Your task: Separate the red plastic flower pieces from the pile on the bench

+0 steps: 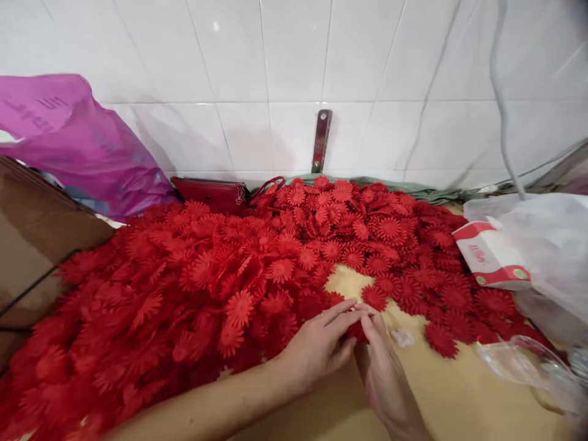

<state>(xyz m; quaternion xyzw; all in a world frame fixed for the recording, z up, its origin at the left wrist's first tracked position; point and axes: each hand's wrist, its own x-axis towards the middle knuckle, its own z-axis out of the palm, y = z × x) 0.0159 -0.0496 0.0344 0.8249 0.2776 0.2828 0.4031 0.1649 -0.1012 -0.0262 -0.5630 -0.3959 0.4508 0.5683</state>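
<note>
My left hand (319, 346) and my right hand (379, 361) meet fingertip to fingertip at the front edge of a big heap of red daisy-shaped flower pieces (241, 308). A red flower piece (357, 331) shows between them, pinched by the fingers of both hands and mostly hidden behind them. Thin petals ring each piece in the heap. Close to the right fingertips lies a loose flower piece (374, 297). A small clear plastic bit (402, 337) rests on the tan table surface (463, 398), just right of my right hand.
At the left are a cardboard box (41, 239) and a purple plastic bag (92, 147). A red pouch (209, 195) sits behind the heap against the tiled wall (239, 61). To the right are a red-and-white box (491, 254), a translucent bag (551, 239) and clear plastic (519, 361).
</note>
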